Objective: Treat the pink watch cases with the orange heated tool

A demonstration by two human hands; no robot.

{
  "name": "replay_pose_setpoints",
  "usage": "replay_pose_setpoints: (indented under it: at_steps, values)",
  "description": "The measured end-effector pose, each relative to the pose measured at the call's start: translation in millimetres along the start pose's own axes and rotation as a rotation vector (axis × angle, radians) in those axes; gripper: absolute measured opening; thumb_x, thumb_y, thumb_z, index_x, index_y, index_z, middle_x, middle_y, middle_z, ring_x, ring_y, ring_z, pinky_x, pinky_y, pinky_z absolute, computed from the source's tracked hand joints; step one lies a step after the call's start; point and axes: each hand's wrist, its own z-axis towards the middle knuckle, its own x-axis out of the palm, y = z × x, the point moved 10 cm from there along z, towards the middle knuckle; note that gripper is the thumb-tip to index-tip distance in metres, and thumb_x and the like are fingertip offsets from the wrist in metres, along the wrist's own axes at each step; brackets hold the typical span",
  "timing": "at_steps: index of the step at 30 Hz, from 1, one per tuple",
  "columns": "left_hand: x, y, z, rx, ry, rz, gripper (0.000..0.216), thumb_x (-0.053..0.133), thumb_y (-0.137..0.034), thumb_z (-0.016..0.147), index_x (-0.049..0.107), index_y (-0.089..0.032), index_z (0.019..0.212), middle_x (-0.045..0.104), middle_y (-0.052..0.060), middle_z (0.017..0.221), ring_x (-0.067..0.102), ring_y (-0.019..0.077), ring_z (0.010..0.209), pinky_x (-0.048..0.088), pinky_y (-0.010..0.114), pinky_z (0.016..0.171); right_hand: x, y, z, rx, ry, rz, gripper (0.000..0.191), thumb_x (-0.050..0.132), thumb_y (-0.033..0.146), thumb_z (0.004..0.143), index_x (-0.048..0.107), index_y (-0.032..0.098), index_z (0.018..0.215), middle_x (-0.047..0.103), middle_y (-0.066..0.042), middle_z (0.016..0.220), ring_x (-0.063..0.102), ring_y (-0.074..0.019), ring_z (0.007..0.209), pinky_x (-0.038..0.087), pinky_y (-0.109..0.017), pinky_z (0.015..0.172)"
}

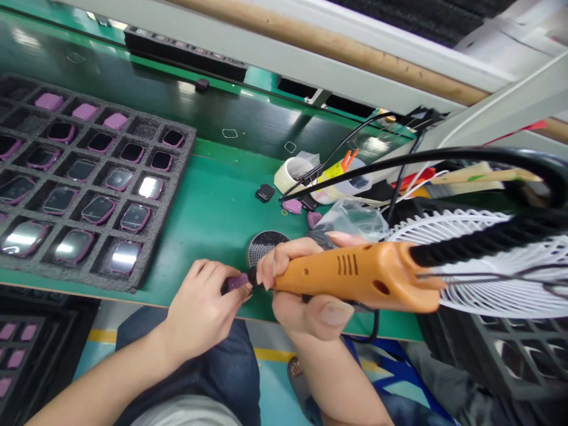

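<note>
My right hand (295, 313) is wrapped around an orange electric screwdriver (350, 275), its thick black cable trailing off to the right. The tool lies nearly level, with its dark tip pointing left. Pinched in the fingers of my left hand (206, 305) is a small purple watch case (237, 281), mostly covered by those fingers. The screwdriver's tip meets the case, or comes very close; the exact contact is hidden. Just behind both hands sits a round dish with a perforated grey top (265, 245).
A grey foam tray (166, 225) of purple-framed watches stands on the green bench at left. Behind my hands are a tape roll (288, 174), loose black and purple pieces and a plastic bag (355, 219). A white fan guard (501, 284) is at right, with cables overhead.
</note>
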Motion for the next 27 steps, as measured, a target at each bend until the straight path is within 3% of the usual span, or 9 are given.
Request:
replay_pose_setpoints:
  at_steps: [5,10,13,15,21,27]
  values:
    - [2,-1,-1,0.016,0.015,0.025,0.011,0.072,-0.023,0.113,0.078,-0.023,0.122,0.078,0.009,0.118,0.069,0.0258,0.105,0.049,0.046,0.09,-3,5,14,-0.03,-0.037,0.065,0.052,0.081,0.072,0.097,0.062,0.038,0.132,0.072,0.009,0.081,0.058,-0.0144,0.043,0.053,-0.03,0.04]
    - [4,0,-2,0.009,0.07,0.006,0.022,0.071,-0.024,0.112,0.075,-0.02,0.134,0.077,0.013,0.132,0.068,0.0307,0.119,0.051,0.049,0.097,-37,26,24,-0.187,-0.224,-0.031,0.037,0.075,0.064,0.101,0.065,0.034,0.118,0.07,0.008,0.076,0.056,-0.0133,0.04,0.052,-0.028,0.038]
    - [8,-4,-3,0.045,0.129,-0.031,0.031,0.064,-0.014,0.11,0.072,-0.016,0.139,0.075,0.013,0.149,0.065,0.0335,0.132,0.049,0.053,0.108,-53,26,23,-0.212,-0.32,-0.098,0.04,0.073,0.069,0.1,0.062,0.033,0.115,0.069,0.01,0.073,0.053,-0.0129,0.037,0.048,-0.026,0.036]
    - [8,-4,-4,0.041,0.128,-0.033,0.03,0.061,-0.013,0.11,0.072,-0.016,0.138,0.076,0.012,0.148,0.066,0.0331,0.131,0.048,0.053,0.109,-59,21,20,-0.198,-0.364,-0.129,0.042,0.071,0.069,0.101,0.061,0.032,0.117,0.067,0.011,0.071,0.051,-0.0131,0.036,0.046,-0.025,0.034]
    - [8,-1,-3,0.0,0.118,0.007,0.024,0.069,-0.029,0.113,0.07,-0.016,0.133,0.076,0.015,0.138,0.068,0.0336,0.126,0.051,0.052,0.103,-65,14,15,-0.184,-0.381,-0.126,0.047,0.072,0.07,0.1,0.061,0.032,0.124,0.068,0.01,0.071,0.053,-0.0138,0.036,0.045,-0.025,0.034]
    - [5,-4,-3,0.023,0.158,-0.048,0.027,0.061,-0.02,0.112,0.068,-0.014,0.137,0.073,0.016,0.15,0.066,0.0347,0.135,0.046,0.054,0.112,-66,12,14,-0.17,-0.366,-0.099,0.045,0.071,0.07,0.101,0.064,0.033,0.126,0.068,0.009,0.072,0.053,-0.0141,0.037,0.045,-0.026,0.036]
